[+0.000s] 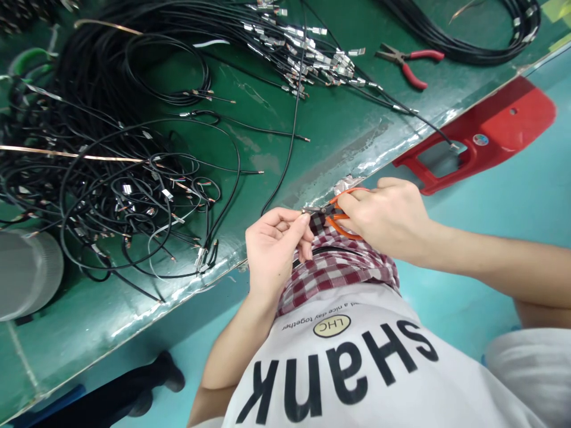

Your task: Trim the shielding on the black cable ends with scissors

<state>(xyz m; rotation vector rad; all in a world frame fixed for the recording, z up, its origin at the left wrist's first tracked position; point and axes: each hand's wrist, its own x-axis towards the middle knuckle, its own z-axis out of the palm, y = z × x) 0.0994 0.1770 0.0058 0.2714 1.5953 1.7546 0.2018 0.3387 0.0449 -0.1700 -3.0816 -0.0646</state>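
At the table's front edge my left hand [272, 246] is closed, thumb against fingers, pinching the end of a black cable [292, 139]. This cable runs down from the top of the view and passes behind my left fingers. My right hand [386, 214] is wrapped round small scissors [329, 210] with orange handles. Their short dark blades point left and meet the cable end at my left fingertips. Whether the blades are fully closed is too small to tell.
A green table [263, 113] carries a large tangle of black cables [111, 178] and a bundle with metal connectors [307, 53]. Red-handled pliers [404, 59] lie near a coiled cable bundle [486, 50]. A red plastic stool [499, 131] and a grey round container [31, 273] are nearby.
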